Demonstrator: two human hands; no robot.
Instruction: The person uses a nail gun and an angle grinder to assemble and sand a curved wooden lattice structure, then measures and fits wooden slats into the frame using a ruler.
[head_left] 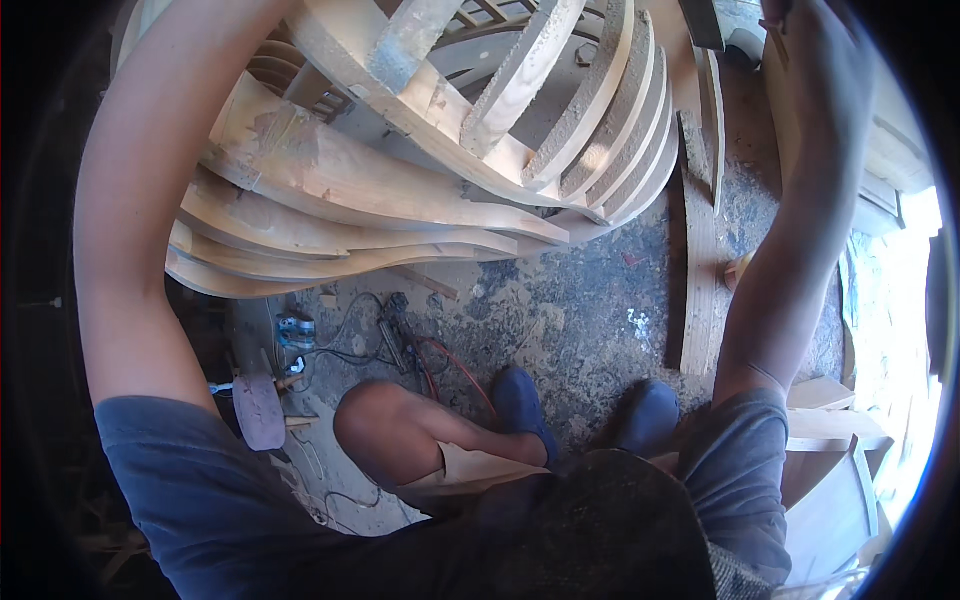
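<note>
My left forearm (135, 190) reaches up along the left side and over a curved wooden frame (360, 180); its hand is past the upper edge, out of sight. Pale bent slats (600, 110), coated with sawdust in places, form the rounded part of this frame. My right hand (825, 45) is raised at the upper right, beside a tall wooden panel (782, 110). Its fingers are blurred and partly cut off, so I cannot make out whether they hold anything. A dark piece (703, 22) sits at the top, left of that hand.
Long wooden strips (697, 260) stand right of the frame. On the stained floor (520, 310) lie a blue tool (296, 332), cables (350, 350) and a greyish-purple roller-shaped thing (259, 412). Blue shoes (522, 405) are on my feet. Cut wood pieces (835, 430) pile up at right.
</note>
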